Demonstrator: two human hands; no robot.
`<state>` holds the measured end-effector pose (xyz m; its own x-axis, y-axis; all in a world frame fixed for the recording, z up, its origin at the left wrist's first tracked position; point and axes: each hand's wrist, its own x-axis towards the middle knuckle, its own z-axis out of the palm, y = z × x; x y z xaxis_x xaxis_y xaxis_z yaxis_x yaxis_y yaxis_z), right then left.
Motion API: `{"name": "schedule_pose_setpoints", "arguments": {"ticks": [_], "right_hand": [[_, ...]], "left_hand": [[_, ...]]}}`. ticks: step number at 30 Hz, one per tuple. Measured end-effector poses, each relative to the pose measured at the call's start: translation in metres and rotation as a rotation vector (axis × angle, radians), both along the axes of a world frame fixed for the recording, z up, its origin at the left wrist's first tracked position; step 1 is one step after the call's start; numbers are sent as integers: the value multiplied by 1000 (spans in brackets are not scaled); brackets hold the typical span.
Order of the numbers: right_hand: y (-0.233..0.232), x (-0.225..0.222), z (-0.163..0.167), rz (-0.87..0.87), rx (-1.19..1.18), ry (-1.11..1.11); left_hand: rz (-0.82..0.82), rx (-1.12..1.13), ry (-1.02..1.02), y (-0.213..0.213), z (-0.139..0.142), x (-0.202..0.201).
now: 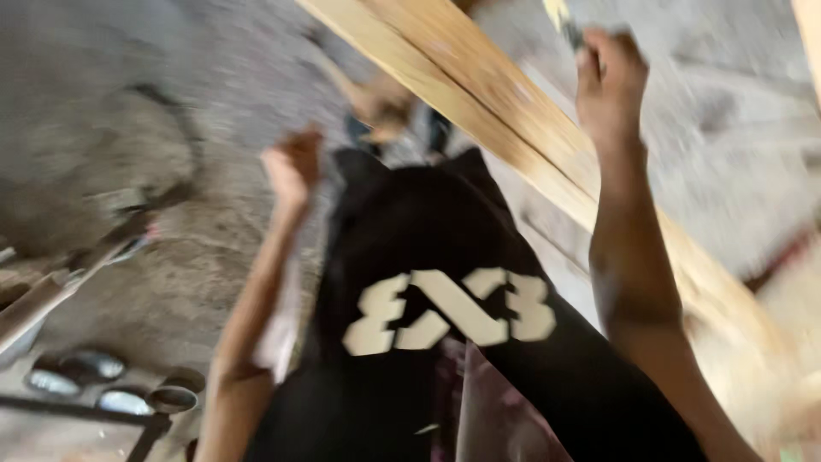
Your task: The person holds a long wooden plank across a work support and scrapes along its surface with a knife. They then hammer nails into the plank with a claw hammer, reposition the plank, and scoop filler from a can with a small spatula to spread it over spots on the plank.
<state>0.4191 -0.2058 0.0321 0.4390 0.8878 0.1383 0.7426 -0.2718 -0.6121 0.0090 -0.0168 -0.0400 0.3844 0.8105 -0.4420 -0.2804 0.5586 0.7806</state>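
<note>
Our right hand [609,81] is closed around a small yellow-and-dark tool [563,19], raised just above the long pale wooden plank [513,128]. Our left hand [293,167] is curled shut, apparently empty, well left of it. Moving this fast, the tool could slip and gouge the plank.

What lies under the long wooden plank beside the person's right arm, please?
Under the wooden plank only grey concrete floor shows, blurred. The right hand, raised over the plank, grips a small yellowish tool. The plank and right arm cover the ground directly beneath.
</note>
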Motion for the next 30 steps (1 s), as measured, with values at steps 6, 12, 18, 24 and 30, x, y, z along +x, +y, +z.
{"name": "schedule_pose_setpoints", "arguments": {"ticks": [6,12,18,24,30], "right_hand": [[-56,64,-7,318,-89,-40],[-67,64,-26,542,-112,-157],[-206,137,-63,684,10,-244],[-290,171,-34,704,16,-162],[-177,124,-57,654,291,-251]], "left_hand": [[-323,748,744,-11,13,35],[-348,680,748,-95,45,41],[-219,596,807,-226,38,91],[-103,631,942,-348,64,116],[-74,602,928,-372,93,116]]}}
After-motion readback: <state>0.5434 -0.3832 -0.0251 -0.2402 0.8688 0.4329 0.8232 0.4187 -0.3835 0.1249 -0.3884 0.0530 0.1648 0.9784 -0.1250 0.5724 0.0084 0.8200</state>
